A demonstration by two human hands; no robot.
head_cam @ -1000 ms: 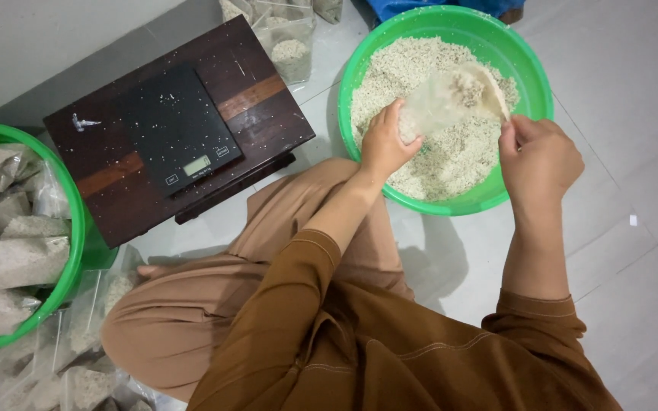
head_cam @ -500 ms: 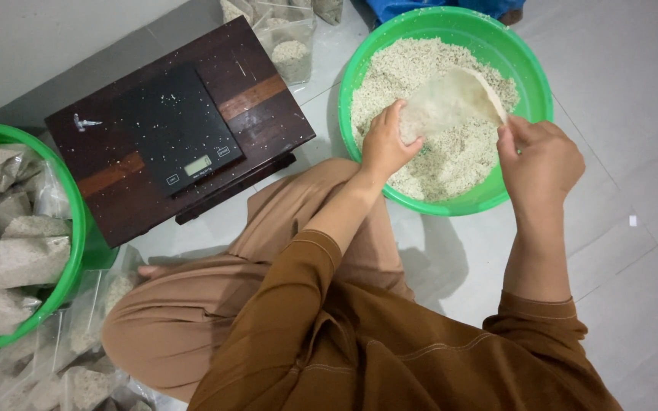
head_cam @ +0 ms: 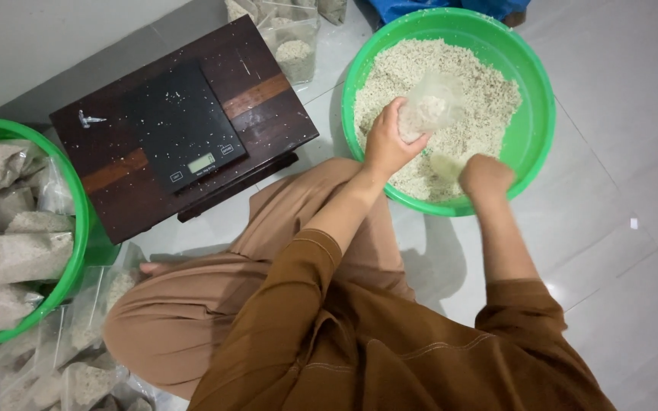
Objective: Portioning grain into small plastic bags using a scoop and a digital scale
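The left hand [head_cam: 387, 144] grips a clear plastic bag [head_cam: 429, 106], only partly filled, over the grain in the green basin [head_cam: 536, 144], the closed right hand [head_cam: 486, 177] dips into the grain, so filling looks just begun, while the scale [head_cam: 184, 129] on the desk [head_cam: 268, 106] is bare.

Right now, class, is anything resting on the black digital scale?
No: the black digital scale on the dark wooden table carries only a few stray grains, and the left hand holds the clear bag over the green basin.
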